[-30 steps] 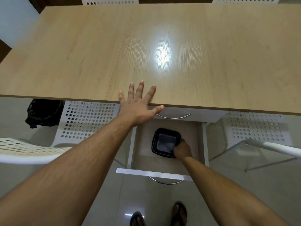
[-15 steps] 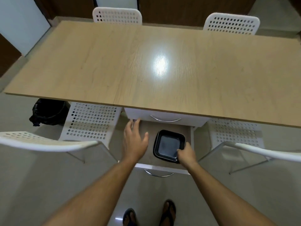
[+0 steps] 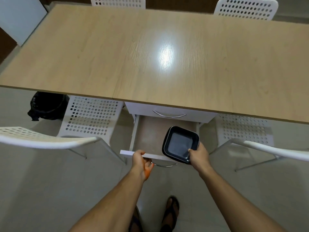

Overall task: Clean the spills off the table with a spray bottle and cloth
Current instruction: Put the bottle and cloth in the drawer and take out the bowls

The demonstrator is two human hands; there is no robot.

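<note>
A long light-wood table [image 3: 100, 52] fills the upper half of the view, with a bright light reflection near its middle. Under its near edge a lower white drawer [image 3: 147, 136] stands pulled out. My right hand [image 3: 199, 155] grips the near corner of a black square tray [image 3: 181, 144], lifted and tilted over the drawer's front right part. My left hand [image 3: 142, 162] curls over the drawer's front panel beside its metal handle [image 3: 164, 164]. No spray bottle or cloth is in view.
An upper drawer [image 3: 168, 113] above the open one is closed. White perforated chairs stand at near left [image 3: 50, 139], near right [image 3: 267, 148] and on the far side [image 3: 245, 9]. A black bag [image 3: 46, 104] lies on the floor under the table's left. My feet [image 3: 170, 213] are below.
My left hand left the table edge, dropped past the drawer's inside and now holds its front panel. My right hand has raised the black tray off the drawer bottom toward me.
</note>
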